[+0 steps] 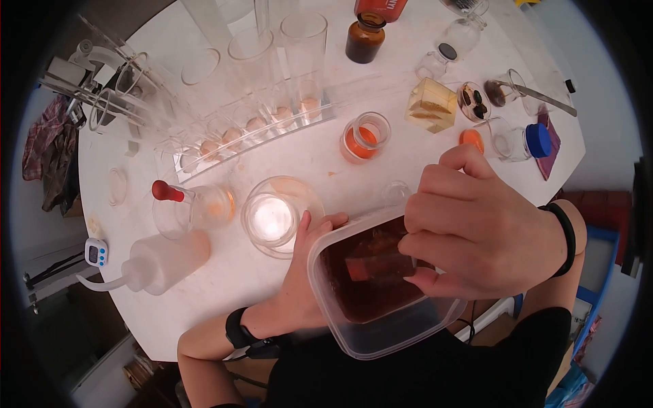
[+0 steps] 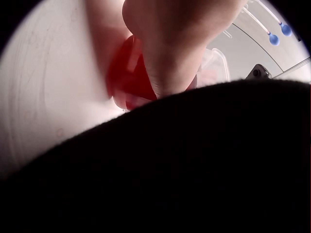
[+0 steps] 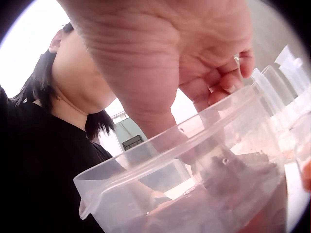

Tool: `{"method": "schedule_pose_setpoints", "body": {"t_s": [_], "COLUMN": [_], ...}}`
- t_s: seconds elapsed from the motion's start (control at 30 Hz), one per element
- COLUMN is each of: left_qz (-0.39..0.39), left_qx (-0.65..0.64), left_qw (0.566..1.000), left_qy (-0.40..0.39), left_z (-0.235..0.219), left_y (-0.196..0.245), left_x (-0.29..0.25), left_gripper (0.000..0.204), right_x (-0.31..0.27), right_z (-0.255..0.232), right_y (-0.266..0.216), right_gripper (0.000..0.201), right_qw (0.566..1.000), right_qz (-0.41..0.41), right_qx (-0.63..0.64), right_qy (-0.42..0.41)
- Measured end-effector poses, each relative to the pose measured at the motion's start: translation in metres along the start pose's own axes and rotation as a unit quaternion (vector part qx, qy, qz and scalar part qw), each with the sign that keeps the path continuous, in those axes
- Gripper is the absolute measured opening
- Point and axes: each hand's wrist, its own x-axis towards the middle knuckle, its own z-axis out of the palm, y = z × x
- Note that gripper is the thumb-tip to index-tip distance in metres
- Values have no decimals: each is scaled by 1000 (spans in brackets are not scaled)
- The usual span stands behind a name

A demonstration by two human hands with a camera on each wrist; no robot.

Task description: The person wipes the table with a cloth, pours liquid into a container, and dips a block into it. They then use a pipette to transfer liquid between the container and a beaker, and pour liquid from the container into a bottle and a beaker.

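A clear plastic tub [image 1: 354, 343] with dark red liquid [image 1: 360, 306] stands tilted at the near edge of the table in the head view. My left hand [image 1: 303, 272] grips it by the left wall, fingers spread along the far side. In the left wrist view the red-filled tub [image 2: 129, 73] shows beside that hand. My right hand [image 1: 469, 231] reaches over the rim, thumb and fingers pinching a clear, flat-looking piece [image 1: 381, 265] that dips into the liquid. In the right wrist view the clear piece [image 3: 214, 165] blurs behind the tub wall; I cannot tell its kind.
Left of the tub stand a glass beaker [image 1: 272, 217] in a dish, a wash bottle [image 1: 166, 265] and a red-bulbed dropper [image 1: 166, 191]. Behind are a test tube rack [image 1: 252, 143], an orange-filled jar [image 1: 364, 139] and a yellowish block [image 1: 432, 105]. A blue-capped bottle [image 1: 537, 141] lies at right.
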Motion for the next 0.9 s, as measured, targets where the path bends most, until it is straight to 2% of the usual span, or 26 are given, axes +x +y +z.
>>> {"method": "schedule_pose_setpoints", "body": {"t_s": [0.1,0.17,0.23,0.3,0.43,0.53,0.6,0.7,0.73,0.9], "left_qz": [41,71,105,139,151,163,164,200,207,252], "left_qx": [156,264,371,473,416,382,200,255,168,215], "left_qw": [987,962,923,870,896,909,965,946,964,944], "left_qy": [9,12,15,19,38,43,54,14,14,9], "left_z": [-3,-5,-6,-6,-5,3,15,14,16,20], "left_y": [-6,-7,-6,-7,-16,-9,4,8,3,11], "left_x": [-5,-7,-9,-10,-10,-6,-3,-3,-3,-7], "left_gripper": [67,71,74,78,78,79,77,72,72,73], "right_x": [-2,-4,-3,0,5,5,4,-1,-3,-10], "right_z": [1,-1,-5,-11,-15,-13,-12,-6,-4,2], "right_y": [-2,-6,-10,-15,-19,-24,-25,-28,-31,-40], "right_gripper": [27,27,26,24,23,22,22,22,22,22], "right_qw": [999,998,997,995,995,997,996,995,994,989], "right_qz": [-5,1,6,27,35,31,39,61,82,124], "right_qx": [-35,-49,-66,-63,-43,-51,-66,-68,-68,-67], "right_qy": [-19,-26,-31,-75,-88,-58,-48,-33,-17,49]}}
